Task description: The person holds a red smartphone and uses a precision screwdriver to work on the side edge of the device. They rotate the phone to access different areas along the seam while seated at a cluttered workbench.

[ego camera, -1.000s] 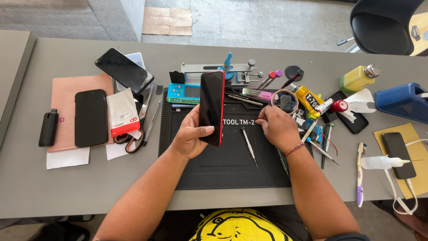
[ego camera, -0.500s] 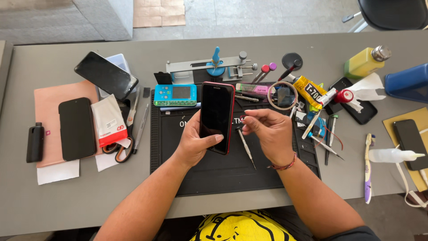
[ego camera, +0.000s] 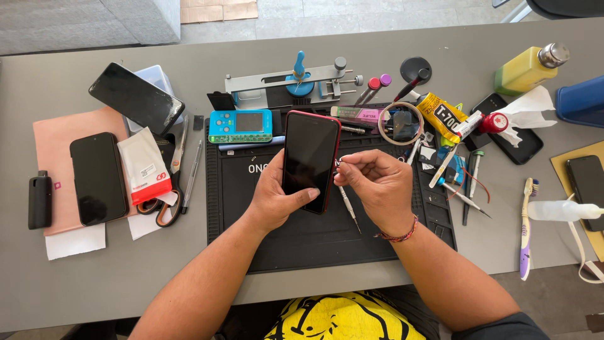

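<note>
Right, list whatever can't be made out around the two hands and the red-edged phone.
- Head view: the back of the red-edged black phone faces away, and the left hand covers its lower corner.
- What the right hand pinches at the phone's edge is too small to tell, hidden by its fingertips.
- The thin metal tool on the black work mat runs under the right hand; its upper end is hidden.

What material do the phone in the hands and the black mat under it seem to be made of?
Phone: glossy glass front, to judge by its smooth dark sheen, with a red rim, metal or plastic, unclear. Black mat: matte, probably silicone or rubber, given its moulded ridges and compartments. The left hand holds the phone.
</note>
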